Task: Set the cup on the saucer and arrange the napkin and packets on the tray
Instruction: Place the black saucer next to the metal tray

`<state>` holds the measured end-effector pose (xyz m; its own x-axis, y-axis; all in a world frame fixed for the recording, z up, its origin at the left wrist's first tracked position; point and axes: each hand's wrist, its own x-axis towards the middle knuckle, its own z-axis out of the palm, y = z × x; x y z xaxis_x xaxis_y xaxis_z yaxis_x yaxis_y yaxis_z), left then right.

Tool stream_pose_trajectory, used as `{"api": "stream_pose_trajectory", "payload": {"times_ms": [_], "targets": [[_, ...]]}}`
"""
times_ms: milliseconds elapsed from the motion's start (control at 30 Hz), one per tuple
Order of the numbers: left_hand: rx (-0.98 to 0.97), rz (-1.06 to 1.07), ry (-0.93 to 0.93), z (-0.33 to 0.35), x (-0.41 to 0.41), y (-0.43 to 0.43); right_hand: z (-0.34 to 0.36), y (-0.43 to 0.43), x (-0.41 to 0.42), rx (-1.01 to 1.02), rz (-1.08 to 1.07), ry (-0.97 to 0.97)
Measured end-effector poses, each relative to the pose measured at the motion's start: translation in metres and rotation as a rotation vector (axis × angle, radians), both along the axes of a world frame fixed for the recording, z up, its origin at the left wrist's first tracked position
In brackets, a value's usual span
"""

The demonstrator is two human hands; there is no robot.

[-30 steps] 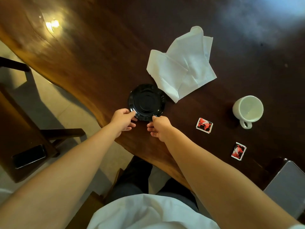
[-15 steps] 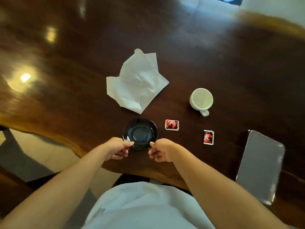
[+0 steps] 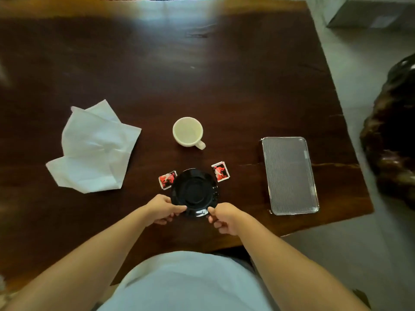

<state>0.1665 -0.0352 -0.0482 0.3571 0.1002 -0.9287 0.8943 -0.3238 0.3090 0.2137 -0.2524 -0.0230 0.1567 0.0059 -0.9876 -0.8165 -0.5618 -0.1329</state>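
A black saucer (image 3: 194,190) is in front of me over the dark wooden table. My left hand (image 3: 162,208) pinches its near left rim and my right hand (image 3: 223,217) pinches its near right rim. One red packet (image 3: 167,179) lies at the saucer's left edge, partly overlapped by it, and another red packet (image 3: 220,171) lies just to its right. An empty white cup (image 3: 188,132) stands upright beyond the saucer, handle toward the near right. A crumpled white napkin (image 3: 94,149) lies unfolded at the left. A ribbed silver tray (image 3: 289,175) lies at the right.
The table's right edge (image 3: 350,140) runs just past the tray, with grey floor beyond. A dark lumpy object (image 3: 395,135) stands on the floor at the far right. A grey box (image 3: 370,16) sits at the top right corner.
Both hands have carried the saucer to the right, from near the napkin to between the two packets. The camera has turned right, bringing the whole tray into view.
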Motion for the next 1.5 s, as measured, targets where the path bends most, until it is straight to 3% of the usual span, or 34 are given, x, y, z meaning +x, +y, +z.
{"api": "stream_pose_trajectory", "payload": {"times_ms": [200, 633, 1167, 1333, 1500], "targets": [[-0.011, -0.143, 0.008, -0.006, 0.039, -0.032, 0.008, -0.035, 0.010, 0.022, -0.193, 0.022], [-0.117, -0.269, 0.069, -0.021, 0.069, -0.108, 0.000, -0.112, 0.013, -0.044, -0.322, 0.067], [-0.094, -0.284, 0.052, -0.032, 0.100, -0.133, -0.025, -0.132, 0.037, -0.079, -0.440, 0.029], [-0.113, -0.231, 0.054, -0.034, 0.104, -0.137, -0.036, -0.131, 0.044, -0.121, -0.591, -0.002], [-0.108, -0.158, 0.071, -0.036, 0.104, -0.143, -0.041, -0.132, 0.055, -0.144, -0.599, -0.033]]}}
